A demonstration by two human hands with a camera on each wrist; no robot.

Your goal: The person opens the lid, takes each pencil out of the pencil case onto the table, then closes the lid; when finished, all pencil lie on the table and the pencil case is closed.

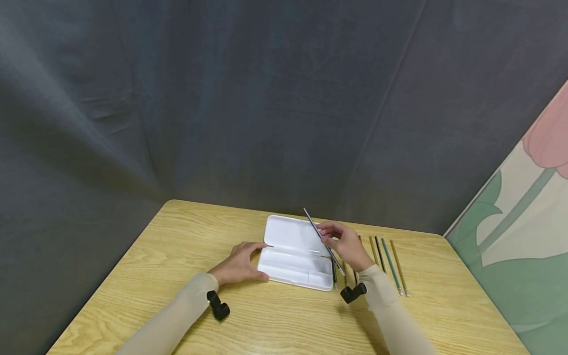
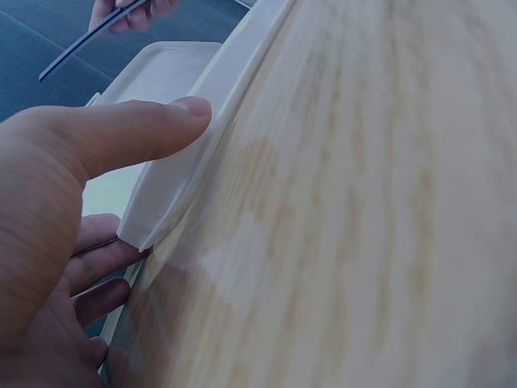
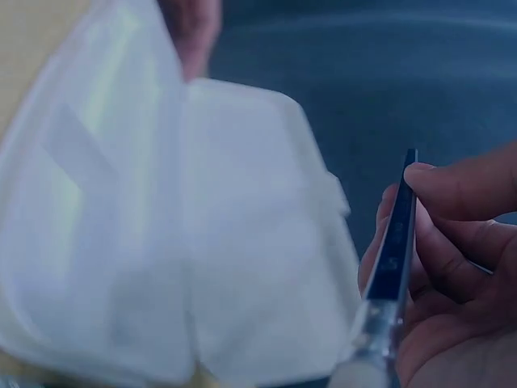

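Observation:
A white pencil case (image 1: 296, 235) lies with its lid folded back on the table, and its base has a small divided section at the right. My left hand (image 1: 239, 264) grips the case's left end, thumb on the near wall and fingers at the far side; the left wrist view shows the thumb (image 2: 153, 133) against the wall. Above the case's right side, my right hand (image 1: 348, 245) pinches a dark pencil (image 1: 312, 223) between thumb and fingers. The pencil is slanted, its eraser end toward me. In the right wrist view the pencil (image 3: 394, 255) has a metal ferrule.
To the right of the case several pencils lie side by side, among them a teal pencil (image 1: 391, 266) and a yellow pencil (image 1: 400, 267). Some are partly hidden under my right hand. A dark curtain (image 1: 275, 108) hangs behind the wooden table (image 1: 284, 325); a flower-patterned cloth (image 1: 528, 231) hangs at right.

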